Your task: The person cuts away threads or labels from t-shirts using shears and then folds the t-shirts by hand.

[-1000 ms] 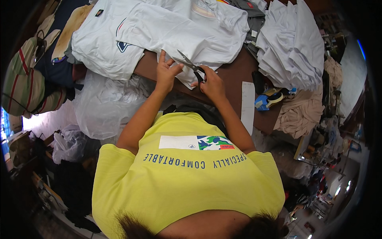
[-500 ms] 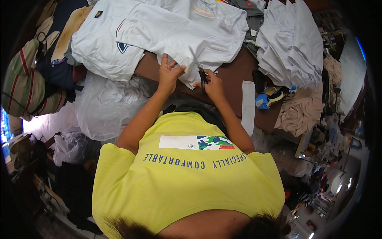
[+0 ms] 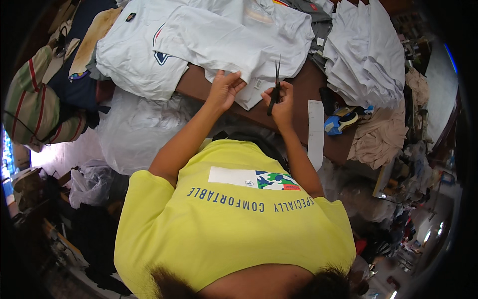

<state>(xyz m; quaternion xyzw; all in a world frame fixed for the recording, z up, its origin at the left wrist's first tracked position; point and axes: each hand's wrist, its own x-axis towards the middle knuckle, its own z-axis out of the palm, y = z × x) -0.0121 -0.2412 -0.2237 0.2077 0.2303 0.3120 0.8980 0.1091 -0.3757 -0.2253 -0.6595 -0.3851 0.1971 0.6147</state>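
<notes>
Raised since the earlier frame, the scissors (image 3: 275,85) stood blades-up, gripped in the right hand (image 3: 283,103); left hand (image 3: 225,88) pinched the white shirt's (image 3: 234,42) hem on the brown table (image 3: 298,94). Cutting cleanly likely required a taut hem.

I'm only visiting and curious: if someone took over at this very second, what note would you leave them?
Left hand: pinching the near edge of the white shirt on the brown table.
Right hand: gripping black scissors, blades together, pointing away.
Done: shirt spread out, edge in hand.
Left: probably trimming at that edge; no cut shows. Folded white shirts are piled on the right.
</notes>
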